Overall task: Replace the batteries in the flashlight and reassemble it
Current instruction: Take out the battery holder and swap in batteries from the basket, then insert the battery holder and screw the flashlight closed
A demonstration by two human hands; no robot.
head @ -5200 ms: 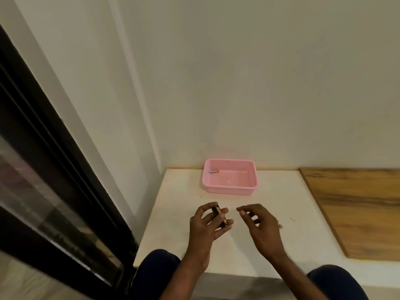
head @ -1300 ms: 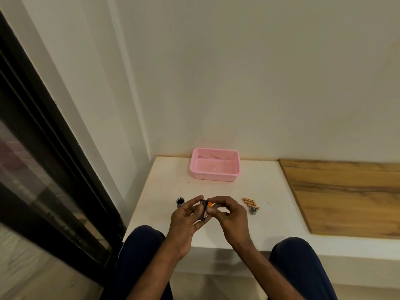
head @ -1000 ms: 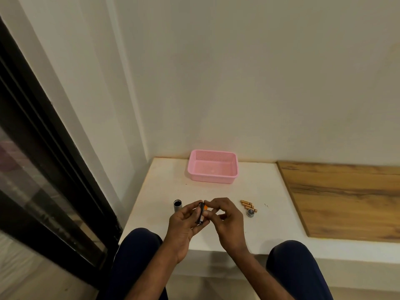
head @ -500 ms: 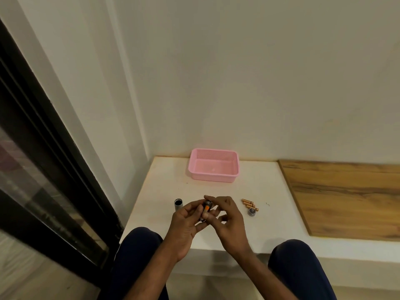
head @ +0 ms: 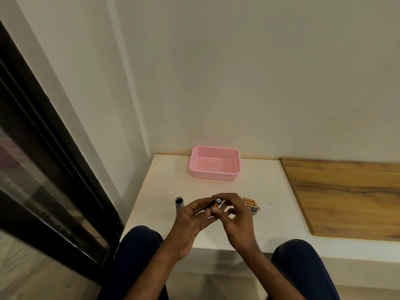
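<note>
Left grip (head: 191, 221), right grip (head: 237, 217) around probable battery holder (head: 215, 204).

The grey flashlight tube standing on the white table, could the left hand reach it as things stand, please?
Probably yes: the grey flashlight tube stands beside the left hand with nothing between them, though that hand grips the black-and-orange battery cartridge with the right hand.

Plain white walls (head: 238, 72); black-framed glass door (head: 43, 169) at left; white ledge (head: 164, 185) beside wooden panel (head: 346, 198).
</note>
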